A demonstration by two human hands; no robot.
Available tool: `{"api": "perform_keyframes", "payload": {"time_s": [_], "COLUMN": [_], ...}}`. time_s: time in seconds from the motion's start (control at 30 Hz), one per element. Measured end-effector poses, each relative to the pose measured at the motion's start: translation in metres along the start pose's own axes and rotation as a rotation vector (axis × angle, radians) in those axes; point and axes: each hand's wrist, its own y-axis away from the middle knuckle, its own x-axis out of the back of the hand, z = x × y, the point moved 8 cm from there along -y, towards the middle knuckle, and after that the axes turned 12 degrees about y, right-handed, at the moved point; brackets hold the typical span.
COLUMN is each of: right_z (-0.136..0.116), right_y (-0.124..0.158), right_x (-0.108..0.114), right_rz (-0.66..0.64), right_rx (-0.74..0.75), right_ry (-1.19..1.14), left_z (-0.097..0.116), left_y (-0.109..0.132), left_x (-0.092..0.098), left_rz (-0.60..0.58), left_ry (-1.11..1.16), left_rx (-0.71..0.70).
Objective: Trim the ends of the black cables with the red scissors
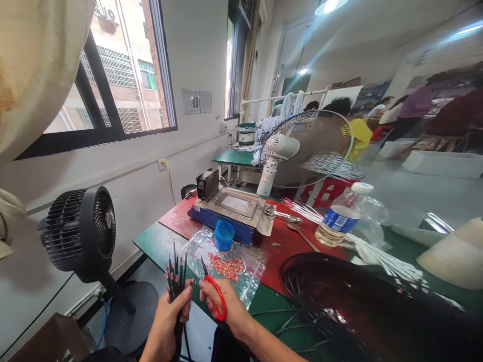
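Head view: my left hand [170,315] grips a wire bundle [176,274], my right hand [225,307] holds scissors [215,296]. Red offcuts [226,265] already litter the worktop [271,304]; this bundle looks untrimmed.

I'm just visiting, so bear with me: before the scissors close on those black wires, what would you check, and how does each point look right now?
1. Left hand grips the bundle of black wires firmly: ok.
2. Wire tips stand level with each other: not ok, they look uneven.
3. Right hand holds the red-handled scissors: ok.
4. Blades open: cannot tell.
5. Left fingers clear of the blade tips: ok, though close.
6. Plastic sheet lies behind to catch red scraps: ok.
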Motion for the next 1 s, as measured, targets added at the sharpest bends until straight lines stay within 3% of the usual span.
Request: {"api": "perform_keyframes", "payload": {"time_s": [0.13,0.27,0.47,0.63,0.73,1.0], "right_z": [0.006,0.011,0.011,0.015,0.017,0.023], "right_y": [0.011,0.018,0.021,0.021,0.022,0.031], "right_x": [-0.038,-0.051,-0.054,-0.051,-0.050,-0.067], "right_rz": [-0.216,-0.351,-0.415,-0.374,-0.358,-0.496], "right_rx": [0.001,-0.013,0.023,0.056,0.075,-0.126], "right_ry": [-0.182,-0.245,-0.189,-0.063,0.006,-0.211], "left_z": [-0.008,-0.019,-0.029,-0.037,-0.034,-0.026], "left_y": [0.027,0.041,0.049,0.053,0.059,0.069], "left_x": [0.023,0.036,0.040,0.048,0.046,0.032], "left_rz": [0.077,0.103,0.080,0.200,0.197,0.079], "left_ry": [0.007,0.010,-0.002,0.054,0.007,0.098], "left_rx": [0.000,0.030,0.033,0.055,0.031,0.042]}}
